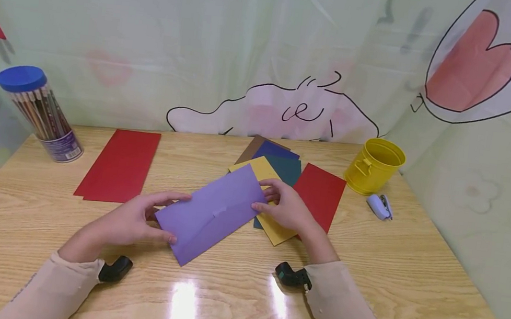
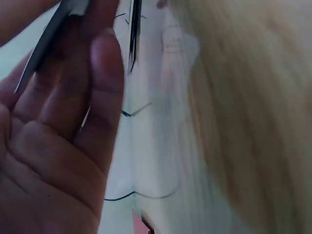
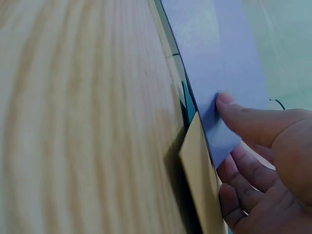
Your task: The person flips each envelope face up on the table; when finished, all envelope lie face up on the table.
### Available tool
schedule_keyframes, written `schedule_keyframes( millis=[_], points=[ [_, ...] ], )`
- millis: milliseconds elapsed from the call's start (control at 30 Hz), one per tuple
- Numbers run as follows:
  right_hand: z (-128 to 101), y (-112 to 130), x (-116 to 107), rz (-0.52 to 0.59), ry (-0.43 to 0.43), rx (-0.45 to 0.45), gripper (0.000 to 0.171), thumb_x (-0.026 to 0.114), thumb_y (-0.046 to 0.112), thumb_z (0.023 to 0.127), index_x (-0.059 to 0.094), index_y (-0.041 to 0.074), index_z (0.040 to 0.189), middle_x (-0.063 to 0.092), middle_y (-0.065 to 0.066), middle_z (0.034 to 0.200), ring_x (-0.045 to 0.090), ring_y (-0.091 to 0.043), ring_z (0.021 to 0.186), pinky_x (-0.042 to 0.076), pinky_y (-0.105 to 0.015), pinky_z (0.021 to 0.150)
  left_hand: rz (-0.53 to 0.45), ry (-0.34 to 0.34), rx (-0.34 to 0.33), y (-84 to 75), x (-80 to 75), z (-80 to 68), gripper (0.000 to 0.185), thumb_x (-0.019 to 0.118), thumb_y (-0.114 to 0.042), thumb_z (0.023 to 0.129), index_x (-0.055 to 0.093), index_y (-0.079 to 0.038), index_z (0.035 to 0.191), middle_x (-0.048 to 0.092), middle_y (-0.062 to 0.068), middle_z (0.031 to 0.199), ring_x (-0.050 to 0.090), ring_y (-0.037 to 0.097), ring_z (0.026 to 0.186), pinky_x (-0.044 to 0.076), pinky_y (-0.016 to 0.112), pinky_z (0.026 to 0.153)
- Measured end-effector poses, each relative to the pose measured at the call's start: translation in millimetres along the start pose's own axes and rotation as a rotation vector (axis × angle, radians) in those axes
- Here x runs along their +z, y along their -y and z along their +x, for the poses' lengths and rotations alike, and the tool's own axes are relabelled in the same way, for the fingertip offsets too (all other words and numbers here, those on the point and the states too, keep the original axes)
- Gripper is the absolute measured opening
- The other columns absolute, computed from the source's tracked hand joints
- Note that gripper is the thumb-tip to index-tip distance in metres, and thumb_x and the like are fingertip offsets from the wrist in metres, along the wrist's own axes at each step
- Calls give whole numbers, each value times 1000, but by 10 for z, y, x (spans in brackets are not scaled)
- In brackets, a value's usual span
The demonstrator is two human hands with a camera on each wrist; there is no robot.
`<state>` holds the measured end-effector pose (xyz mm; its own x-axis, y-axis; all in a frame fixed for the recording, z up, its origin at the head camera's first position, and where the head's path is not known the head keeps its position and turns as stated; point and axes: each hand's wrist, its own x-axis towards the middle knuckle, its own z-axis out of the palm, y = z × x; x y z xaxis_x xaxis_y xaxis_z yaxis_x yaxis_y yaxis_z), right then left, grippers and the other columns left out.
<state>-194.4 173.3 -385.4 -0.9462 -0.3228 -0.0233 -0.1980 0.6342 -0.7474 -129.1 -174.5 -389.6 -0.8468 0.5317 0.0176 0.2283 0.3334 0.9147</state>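
Observation:
A purple envelope (image 1: 216,213), its pointed flap facing up, is held tilted above the table between both hands. My left hand (image 1: 135,219) grips its left end, thumb at the near edge and fingers at the far edge. In the left wrist view the left hand (image 2: 58,126) curls close to the camera, and the envelope shows only as a thin dark edge. My right hand (image 1: 285,205) pinches the right end; in the right wrist view the thumb presses on the purple face. Just under that hand lies a yellow envelope (image 1: 280,231), partly covered.
Red envelopes (image 1: 122,165) lie at the left, and another red envelope (image 1: 320,193) at the right. Green (image 1: 287,168), blue (image 1: 277,150) and brown (image 1: 252,147) ones overlap behind. A pencil jar (image 1: 47,115), a yellow bucket (image 1: 373,167) and a small stapler (image 1: 380,207) stand around them.

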Motion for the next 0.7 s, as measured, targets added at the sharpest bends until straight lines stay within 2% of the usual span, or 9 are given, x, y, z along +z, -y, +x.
schedule_keyframes(
  millis=[233, 400, 533, 700],
  points=[
    [-5, 6, 11, 15, -21, -43, 59, 77, 15, 90, 54, 16, 144, 62, -13, 118, 62, -31, 105, 53, -41, 89, -18, 95, 33, 21, 1, -12, 85, 89, -14, 78, 47, -13, 151, 64, 13, 120, 65, 29, 103, 57, 36, 83],
    [-1, -5, 6, 42, -49, -19, 56, 80, 18, 88, 59, 15, 140, 63, -12, 123, 62, -31, 110, 53, -41, 91, 37, 87, 6, 19, 20, 0, 84, 91, -17, 76, 49, -12, 149, 69, 7, 103, 67, 25, 91, 56, 33, 78],
    [-5, -8, -5, 25, -30, 4, 58, 85, 21, 83, 63, 11, 136, 61, -9, 131, 57, -30, 117, 50, -43, 96, 102, 70, -12, -4, 47, 10, 83, 92, -21, 74, 52, -10, 145, 69, 3, 88, 65, 22, 78, 54, 31, 73],
    [-6, -8, -2, -17, 6, -7, 58, 85, 19, 82, 64, 9, 136, 61, -10, 134, 53, -30, 123, 45, -46, 102, 201, 102, -70, -62, 86, 9, 78, 92, -29, 74, 56, -15, 142, 67, -2, 84, 61, 20, 77, 51, 30, 71]
  ],
)
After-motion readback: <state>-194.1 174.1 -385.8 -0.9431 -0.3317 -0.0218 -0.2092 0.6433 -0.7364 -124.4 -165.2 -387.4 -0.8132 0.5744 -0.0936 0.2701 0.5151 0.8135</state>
